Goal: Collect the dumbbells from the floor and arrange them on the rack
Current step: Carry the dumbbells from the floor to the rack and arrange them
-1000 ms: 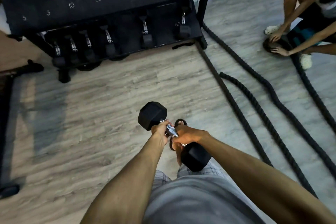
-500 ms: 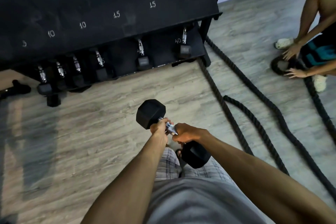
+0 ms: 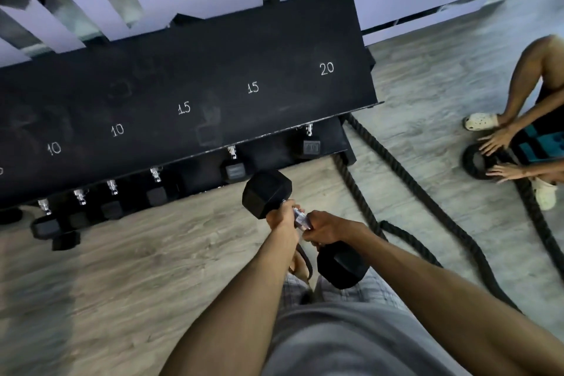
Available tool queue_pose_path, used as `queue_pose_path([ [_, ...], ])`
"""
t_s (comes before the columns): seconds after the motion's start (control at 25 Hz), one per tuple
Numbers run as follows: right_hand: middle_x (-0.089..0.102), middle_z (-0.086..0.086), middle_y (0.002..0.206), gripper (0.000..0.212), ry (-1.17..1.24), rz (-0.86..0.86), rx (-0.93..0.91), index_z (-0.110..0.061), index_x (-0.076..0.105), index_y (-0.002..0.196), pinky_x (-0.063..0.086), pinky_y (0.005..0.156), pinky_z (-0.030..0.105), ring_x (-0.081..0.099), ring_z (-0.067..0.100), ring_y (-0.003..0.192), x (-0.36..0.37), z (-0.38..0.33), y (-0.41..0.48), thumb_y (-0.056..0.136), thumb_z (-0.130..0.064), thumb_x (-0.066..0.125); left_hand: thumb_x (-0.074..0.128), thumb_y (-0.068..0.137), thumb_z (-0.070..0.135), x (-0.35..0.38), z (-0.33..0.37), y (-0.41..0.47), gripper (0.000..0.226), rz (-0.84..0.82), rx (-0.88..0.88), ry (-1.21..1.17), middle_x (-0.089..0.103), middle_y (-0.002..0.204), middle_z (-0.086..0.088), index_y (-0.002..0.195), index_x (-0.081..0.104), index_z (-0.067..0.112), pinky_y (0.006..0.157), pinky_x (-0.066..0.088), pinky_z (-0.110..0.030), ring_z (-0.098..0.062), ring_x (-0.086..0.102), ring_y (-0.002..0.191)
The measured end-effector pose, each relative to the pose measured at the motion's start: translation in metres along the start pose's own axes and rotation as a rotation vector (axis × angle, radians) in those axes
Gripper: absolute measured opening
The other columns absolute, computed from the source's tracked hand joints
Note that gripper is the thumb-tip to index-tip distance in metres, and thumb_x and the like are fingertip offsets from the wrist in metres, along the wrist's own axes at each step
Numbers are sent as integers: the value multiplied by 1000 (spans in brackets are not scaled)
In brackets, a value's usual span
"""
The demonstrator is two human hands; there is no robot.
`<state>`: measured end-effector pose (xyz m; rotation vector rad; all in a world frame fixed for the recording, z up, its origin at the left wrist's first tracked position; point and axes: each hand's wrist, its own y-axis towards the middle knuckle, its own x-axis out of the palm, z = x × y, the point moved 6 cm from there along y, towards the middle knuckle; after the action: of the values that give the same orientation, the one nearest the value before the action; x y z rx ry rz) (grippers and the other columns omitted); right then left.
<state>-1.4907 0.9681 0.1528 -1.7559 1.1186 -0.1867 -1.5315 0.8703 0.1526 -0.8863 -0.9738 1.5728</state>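
Observation:
I carry a black hex dumbbell (image 3: 266, 193) with a chrome handle in front of my waist, above the floor. My left hand (image 3: 283, 217) and my right hand (image 3: 325, 227) both grip its handle side by side. Its far head points at the rack, its near head (image 3: 341, 265) hangs by my shorts. The black rack (image 3: 189, 76) stands just ahead, its top shelf bare and chalked with 10, 15 and 20. Several dumbbells (image 3: 233, 168) sit on the lower shelf, mostly hidden under the top one.
Thick black battle ropes (image 3: 427, 210) snake over the wooden floor to my right. Another person (image 3: 531, 94) crouches at the far right with both hands on a black weight plate (image 3: 476, 162). A white panelled wall rises behind the rack.
I have stepped closer to the rack, which now fills more of the view. The dumbbell stays in both hands, its far head now near the lower shelf's front edge.

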Motion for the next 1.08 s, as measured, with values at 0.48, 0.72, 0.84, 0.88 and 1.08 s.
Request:
queue_pose_path([
  [0.48,71,9,78,17,2,-17,-75,-2,64,85,55,69,33,71,27,74,-217,-33,145,75,-14,56,60,84,-4,174,187,64,17,11,43,-13,60,66,-11,68,55,2,52,48,-27,-20,55,53],
  [0.72,71,7,83,14,-43,43,-93,-11,57,91,59,76,42,70,23,73,-303,-37,199,80,-21,59,59,84,-7,244,249,98,19,16,-11,-82,59,68,-10,67,56,3,58,51,-30,-19,56,56],
  [0.84,69,6,83,20,-38,76,-98,-12,55,100,59,76,44,70,22,71,-328,-37,223,84,-24,58,62,81,-10,265,270,116,18,23,-38,-118,60,68,-12,68,56,1,64,53,-32,-21,58,58],
  [0.88,69,6,87,23,-24,99,-101,-12,55,105,59,77,44,69,22,73,-334,-38,229,86,-25,59,63,80,-10,270,275,121,16,22,-43,-129,62,66,-12,69,57,0,64,53,-32,-21,59,59],
  [1.08,68,15,110,41,18,196,-140,-4,51,119,50,79,38,66,32,95,-354,-43,257,91,-31,63,72,75,-5,289,294,143,24,-22,-57,-154,69,61,-8,98,65,-3,69,56,-31,-19,67,68],
])
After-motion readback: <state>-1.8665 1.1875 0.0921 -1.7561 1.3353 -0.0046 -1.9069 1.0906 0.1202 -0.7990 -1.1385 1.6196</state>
